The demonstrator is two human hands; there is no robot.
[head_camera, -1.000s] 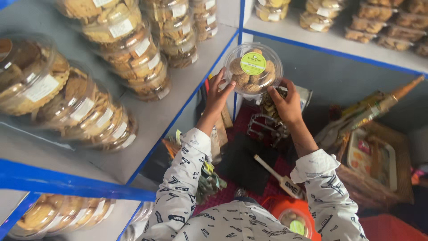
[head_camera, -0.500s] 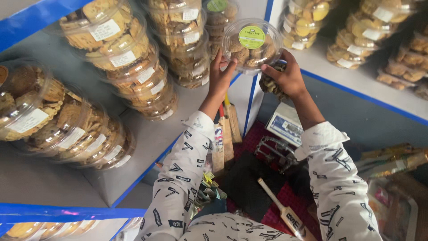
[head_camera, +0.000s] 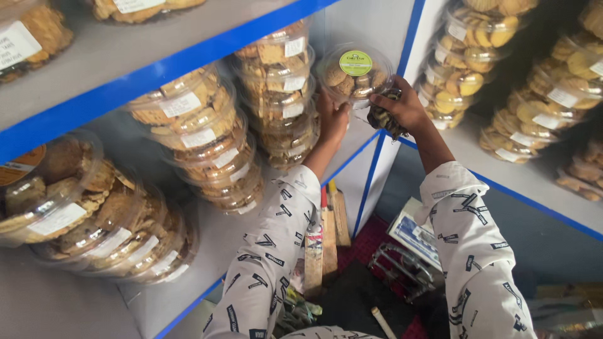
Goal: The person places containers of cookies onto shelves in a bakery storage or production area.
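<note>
Both my hands hold a round clear plastic tub of biscuits (head_camera: 355, 76) with a green round label on its lid, raised to the grey shelf (head_camera: 207, 238). My left hand (head_camera: 333, 119) grips its left underside. My right hand (head_camera: 402, 110) supports its right side and also pinches a small dark packet (head_camera: 384, 119) beneath it. The tub is right beside a stack of similar biscuit tubs (head_camera: 282, 94) on the shelf. My sleeves are white with black marks.
More stacks of clear biscuit tubs (head_camera: 201, 138) fill the blue-edged shelves at left and right (head_camera: 540, 107). A white and blue upright (head_camera: 389, 144) divides the shelving. Below lie a wooden bat (head_camera: 314, 251), a metal rack (head_camera: 402, 270) and red cloth.
The view has tilted up toward the shelves. My hands have carried the tub leftward and up, closer to the stack on the left shelf.
</note>
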